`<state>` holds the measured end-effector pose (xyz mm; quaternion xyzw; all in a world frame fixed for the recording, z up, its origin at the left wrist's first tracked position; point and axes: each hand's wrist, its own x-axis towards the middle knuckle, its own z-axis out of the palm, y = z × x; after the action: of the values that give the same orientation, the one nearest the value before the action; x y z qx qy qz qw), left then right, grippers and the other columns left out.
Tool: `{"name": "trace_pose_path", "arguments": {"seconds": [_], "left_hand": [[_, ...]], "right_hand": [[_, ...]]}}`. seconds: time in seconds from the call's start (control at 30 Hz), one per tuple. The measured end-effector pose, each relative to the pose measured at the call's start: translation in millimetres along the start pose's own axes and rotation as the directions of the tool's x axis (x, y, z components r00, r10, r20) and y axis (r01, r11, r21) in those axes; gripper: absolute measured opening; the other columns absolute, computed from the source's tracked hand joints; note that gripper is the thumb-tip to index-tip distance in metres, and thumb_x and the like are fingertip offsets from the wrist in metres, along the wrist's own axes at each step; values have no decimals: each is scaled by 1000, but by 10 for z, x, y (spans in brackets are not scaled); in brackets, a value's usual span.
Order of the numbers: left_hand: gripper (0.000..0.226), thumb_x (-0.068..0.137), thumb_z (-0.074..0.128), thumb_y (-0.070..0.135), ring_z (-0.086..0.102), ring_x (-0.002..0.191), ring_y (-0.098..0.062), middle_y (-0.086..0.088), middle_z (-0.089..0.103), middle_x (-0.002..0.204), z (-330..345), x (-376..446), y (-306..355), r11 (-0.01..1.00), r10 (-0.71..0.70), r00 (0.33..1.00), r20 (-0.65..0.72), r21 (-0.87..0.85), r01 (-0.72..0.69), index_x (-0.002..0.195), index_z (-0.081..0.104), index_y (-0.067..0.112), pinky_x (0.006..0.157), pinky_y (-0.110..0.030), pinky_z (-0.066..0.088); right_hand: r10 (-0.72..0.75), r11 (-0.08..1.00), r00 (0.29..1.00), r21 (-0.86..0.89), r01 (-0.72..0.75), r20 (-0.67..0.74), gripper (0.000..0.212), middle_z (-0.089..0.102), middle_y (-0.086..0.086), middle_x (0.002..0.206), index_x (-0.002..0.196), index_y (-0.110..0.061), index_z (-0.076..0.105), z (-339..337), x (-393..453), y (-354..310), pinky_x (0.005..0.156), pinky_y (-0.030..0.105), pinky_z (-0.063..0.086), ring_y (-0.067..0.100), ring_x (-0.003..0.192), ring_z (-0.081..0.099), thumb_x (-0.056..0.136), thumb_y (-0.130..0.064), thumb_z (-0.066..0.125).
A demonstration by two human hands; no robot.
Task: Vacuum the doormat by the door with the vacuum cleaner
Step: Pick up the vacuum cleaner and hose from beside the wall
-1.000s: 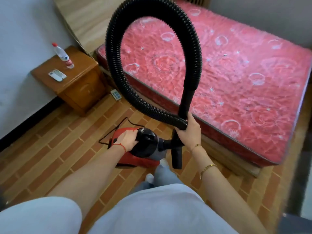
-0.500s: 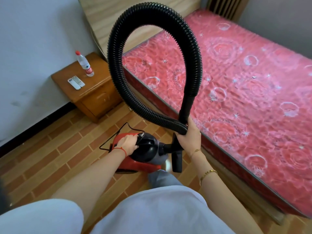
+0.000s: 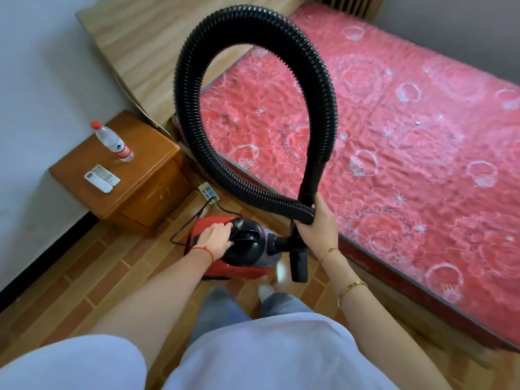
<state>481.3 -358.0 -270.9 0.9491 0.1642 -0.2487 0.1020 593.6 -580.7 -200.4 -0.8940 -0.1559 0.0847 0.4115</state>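
Currently the left hand (image 3: 215, 239) is gripping the one vacuum (image 3: 239, 246) by its handle, above the floor (image 3: 84, 277); the right hand (image 3: 318, 220) is clasping its single hose (image 3: 253, 23) with the nozzle (image 3: 298, 261). Step: carrying. Next: finding the doormat, not in view. Beyond are standing one nightstand (image 3: 146, 187), one bottle (image 3: 112, 142), two remotes (image 3: 102, 178), one bed (image 3: 394, 136).

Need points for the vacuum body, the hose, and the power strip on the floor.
vacuum body (image 3: 247, 237): head view, on its black top housing.
hose (image 3: 253, 22): head view, on the top of the ribbed loop.
power strip (image 3: 207, 192): head view, on its white face beside the nightstand.
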Motion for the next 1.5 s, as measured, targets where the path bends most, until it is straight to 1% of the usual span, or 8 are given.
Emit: {"name": "trace_pose_path", "arguments": {"seconds": [0.13, 0.27, 0.43, 0.57, 0.97, 1.1, 1.27, 1.5], "left_hand": [[39, 93, 59, 26, 53, 117, -33, -15, 59, 122, -105, 365, -316, 996, 85, 996, 40, 15, -85, 126, 48, 9, 96, -40, 41], [36, 93, 59, 26, 54, 116, -33, -14, 61, 120, -187, 698, -618, 983, 175, 982, 75, 37, -179, 123, 50, 9, 94, -40, 43], [35, 94, 58, 25, 54, 115, -33, -14, 60, 120, -163, 1109, -923, 952, 275, 953, 127, 100, -288, 123, 49, 8, 93, -40, 42], [33, 93, 58, 24, 54, 113, -33, -14, 60, 119, 79, 1491, -1110, 929, 323, 931, 167, 129, -346, 121, 50, 8, 93, -40, 41], [29, 95, 56, 22, 52, 113, -32, -14, 58, 118, 1548, 2932, -1280, 901, 386, 902, 192, 130, -413, 119, 49, 8, 94, -39, 40], [29, 94, 57, 21, 52, 113, -33, -15, 58, 118, 2071, 3356, -1291, 885, 416, 888, 197, 135, -445, 118, 49, 6, 92, -40, 40], [29, 94, 57, 20, 52, 113, -32, -15, 57, 118, 2664, 3803, -1292, 880, 432, 881, 190, 126, -459, 118, 49, 7, 93, -38, 40], [46, 94, 56, 19, 53, 116, -35, -19, 55, 124, 3200, 4204, -1276, 889, 412, 879, 241, 106, -445, 136, 42, 5, 95, -40, 42]], "right_hand": [[50, 998, 998, -21, -51, -40, 41, 65, -6, 95, 116, -28, 50, 286, 186, -118, 66, 39, 55, 19, 80, 64, 79, -16, 65], [158, 986, 983, -40, -162, -95, 47, 66, -5, 98, 121, -28, 49, 627, 291, -220, 69, 41, 56, 23, 84, 66, 79, -16, 66], [275, 958, 947, -30, -284, -163, 43, 68, -3, 99, 118, -27, 51, 1117, 371, -218, 72, 43, 55, 27, 88, 67, 78, -18, 66], [336, 938, 926, -31, -346, -172, 42, 67, -7, 99, 115, -27, 51, 1512, 422, -26, 70, 41, 56, 24, 86, 66, 78, -13, 64], [388, 910, 898, -68, -409, -208, 45, 66, -6, 95, 115, -27, 50, 2783, 834, 1459, 67, 38, 55, 26, 86, 66, 76, -10, 66], [390, 906, 894, -84, -416, -223, 45, 66, -5, 98, 116, -27, 50, 3202, 925, 1970, 69, 40, 55, 28, 87, 66, 76, -14, 66], [383, 906, 891, -90, -414, -246, 41, 66, -4, 99, 115, -23, 51, 3647, 987, 2533, 70, 37, 54, 28, 87, 65, 77, -18, 67], [435, 885, 858, -49, -464, -272, 36, 65, -6, 95, 112, -23, 51, 4052, 993, 3083, 70, 32, 53, 22, 87, 65, 80, -16, 66]]}}
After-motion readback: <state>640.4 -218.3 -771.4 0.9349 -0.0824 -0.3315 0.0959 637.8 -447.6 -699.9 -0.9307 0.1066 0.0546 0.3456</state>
